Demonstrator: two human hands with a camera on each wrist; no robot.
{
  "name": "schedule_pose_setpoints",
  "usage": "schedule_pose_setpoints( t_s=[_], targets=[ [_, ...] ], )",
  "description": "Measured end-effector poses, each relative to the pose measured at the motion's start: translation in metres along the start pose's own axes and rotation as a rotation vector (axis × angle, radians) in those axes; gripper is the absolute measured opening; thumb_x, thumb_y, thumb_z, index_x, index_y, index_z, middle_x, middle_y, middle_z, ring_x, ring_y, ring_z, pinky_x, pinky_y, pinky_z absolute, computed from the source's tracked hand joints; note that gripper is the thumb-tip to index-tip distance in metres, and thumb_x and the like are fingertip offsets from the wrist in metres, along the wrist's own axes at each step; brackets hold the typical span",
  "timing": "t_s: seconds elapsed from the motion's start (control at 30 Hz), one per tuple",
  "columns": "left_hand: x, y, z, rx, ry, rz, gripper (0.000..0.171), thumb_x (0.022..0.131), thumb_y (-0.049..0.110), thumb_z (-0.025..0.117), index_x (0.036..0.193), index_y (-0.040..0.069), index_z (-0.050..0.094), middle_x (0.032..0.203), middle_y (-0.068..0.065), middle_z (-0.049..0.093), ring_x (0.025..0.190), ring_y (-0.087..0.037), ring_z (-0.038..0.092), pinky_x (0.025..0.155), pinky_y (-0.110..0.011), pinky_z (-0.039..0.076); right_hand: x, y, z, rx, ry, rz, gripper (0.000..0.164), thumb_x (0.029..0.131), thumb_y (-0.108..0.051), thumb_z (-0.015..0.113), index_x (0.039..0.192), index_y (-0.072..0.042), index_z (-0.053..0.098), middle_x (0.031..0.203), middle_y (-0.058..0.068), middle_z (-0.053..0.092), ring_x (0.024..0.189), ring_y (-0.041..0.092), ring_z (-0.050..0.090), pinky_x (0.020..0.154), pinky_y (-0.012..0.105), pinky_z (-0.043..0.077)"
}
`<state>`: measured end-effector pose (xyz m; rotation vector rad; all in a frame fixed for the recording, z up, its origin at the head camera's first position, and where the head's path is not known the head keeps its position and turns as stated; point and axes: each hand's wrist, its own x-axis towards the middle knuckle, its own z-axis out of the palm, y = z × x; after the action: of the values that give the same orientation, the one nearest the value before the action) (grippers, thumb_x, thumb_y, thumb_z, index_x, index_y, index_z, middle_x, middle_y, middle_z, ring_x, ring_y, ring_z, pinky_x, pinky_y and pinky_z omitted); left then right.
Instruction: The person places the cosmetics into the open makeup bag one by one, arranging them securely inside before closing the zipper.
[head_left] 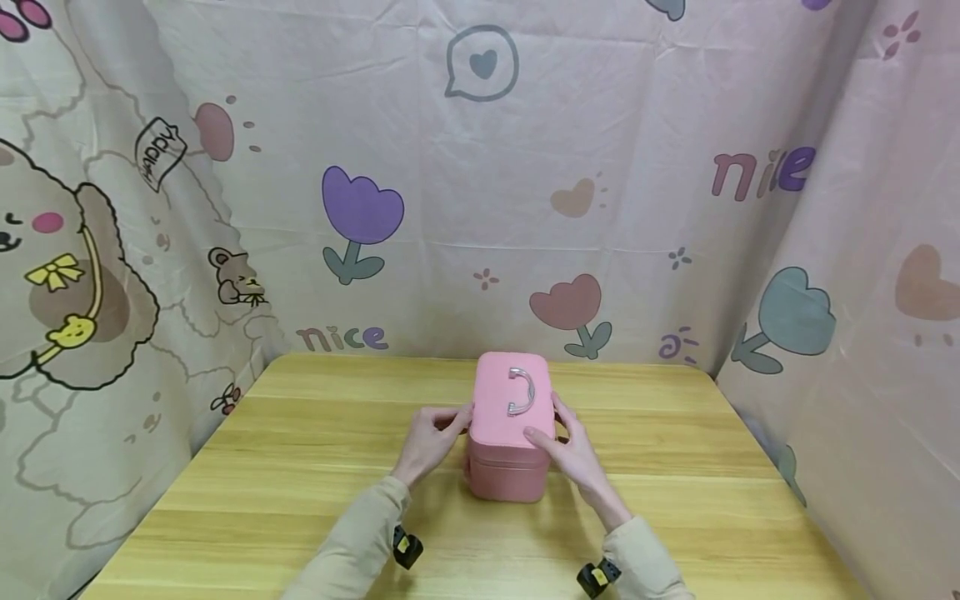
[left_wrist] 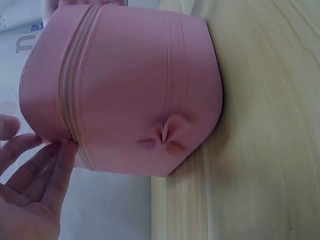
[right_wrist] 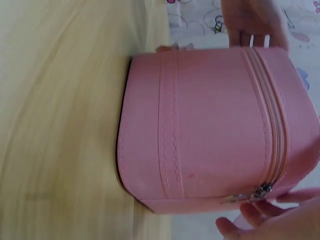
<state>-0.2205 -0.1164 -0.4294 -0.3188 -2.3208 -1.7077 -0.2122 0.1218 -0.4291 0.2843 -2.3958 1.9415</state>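
Note:
A pink zippered case with a silver handle on its lid stands upright on the wooden table. At the lid's left edge, my left hand grips with bent fingers. The left wrist view shows those fingertips against the zipper, with a small pink bow lower on that side. My right hand holds the opposite side, its thumb over the lid. In the right wrist view, its fingertips lie right by the metal zipper pulls. The lid is down.
The wooden table reaches back to a patterned curtain, which also hangs along both sides. Black devices sit at both wrists, one by the left sleeve and one by the right sleeve.

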Motion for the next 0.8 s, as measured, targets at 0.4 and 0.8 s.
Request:
schedule_pose_setpoints(
  t_s=[0.4, 0.8],
  targets=[
    [0.031, -0.008, -0.012, 0.003, -0.058, -0.066, 0.045, 0.101, 0.022, 0.061, 0.139, -0.003, 0.056, 0.144, -0.023, 0.056, 0.131, -0.04, 0.057, 0.11, -0.049, 0.048, 0.006, 0.005, -0.008, 0.043, -0.075, -0.009, 0.081, 0.093, -0.015, 0.067, 0.159, -0.002, 0.022, 0.163, 0.022, 0.03, 0.15, 0.038, 0.03, 0.119, 0.054, 0.035],
    [0.069, -0.015, -0.003, -0.054, -0.213, -0.169, 0.061, 0.108, 0.025, 0.042, 0.158, -0.004, 0.021, 0.166, -0.024, 0.019, 0.155, -0.042, 0.014, 0.128, -0.053, 0.014, 0.013, 0.008, -0.016, 0.128, -0.153, 0.02, 0.079, 0.095, -0.013, 0.063, 0.159, 0.001, 0.02, 0.168, 0.022, 0.016, 0.157, 0.037, 0.01, 0.128, 0.051, 0.007]
  ],
)
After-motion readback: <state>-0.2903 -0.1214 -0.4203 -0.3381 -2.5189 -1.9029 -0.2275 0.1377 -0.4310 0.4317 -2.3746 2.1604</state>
